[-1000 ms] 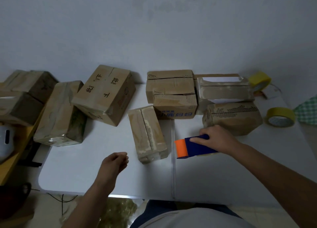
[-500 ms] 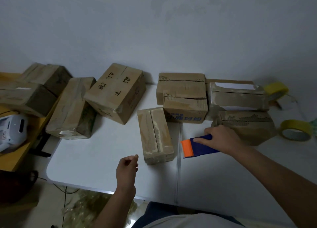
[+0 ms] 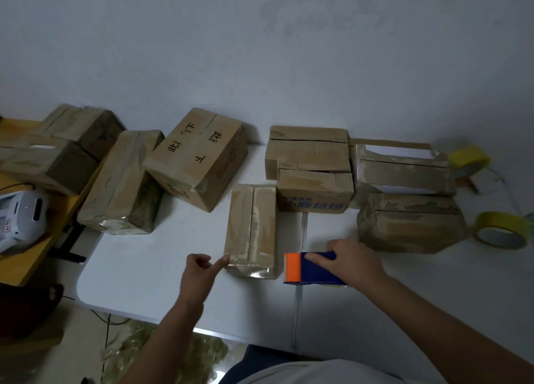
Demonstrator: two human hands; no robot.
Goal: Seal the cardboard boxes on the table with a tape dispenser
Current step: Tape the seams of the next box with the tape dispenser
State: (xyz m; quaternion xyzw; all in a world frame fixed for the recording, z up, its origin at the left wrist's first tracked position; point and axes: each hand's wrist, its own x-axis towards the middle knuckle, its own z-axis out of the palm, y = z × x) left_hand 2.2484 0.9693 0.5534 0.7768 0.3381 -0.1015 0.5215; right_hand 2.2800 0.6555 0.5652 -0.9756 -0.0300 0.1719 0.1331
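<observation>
A narrow cardboard box [image 3: 250,227] lies lengthwise in the middle of the white table [image 3: 144,262], its top seam running away from me. My left hand [image 3: 199,274] touches its near left corner with one straight finger while the other fingers curl. My right hand [image 3: 354,263] grips a blue and orange tape dispenser [image 3: 307,269] that sits on the table just right of that box. Behind stand a stack of two boxes [image 3: 310,167], a long box [image 3: 401,170] and a squat box [image 3: 410,224].
A big box with black writing [image 3: 199,155] and a taped box [image 3: 124,181] lie at the left. More boxes [image 3: 49,152] and a white device [image 3: 20,216] rest on a yellow side table. Two yellow tape rolls [image 3: 501,229] sit at the far right.
My left hand has moved forward and to the right from the table's front edge and now touches the narrow box's corner. The right hand stays on the dispenser. The camera has swung left.
</observation>
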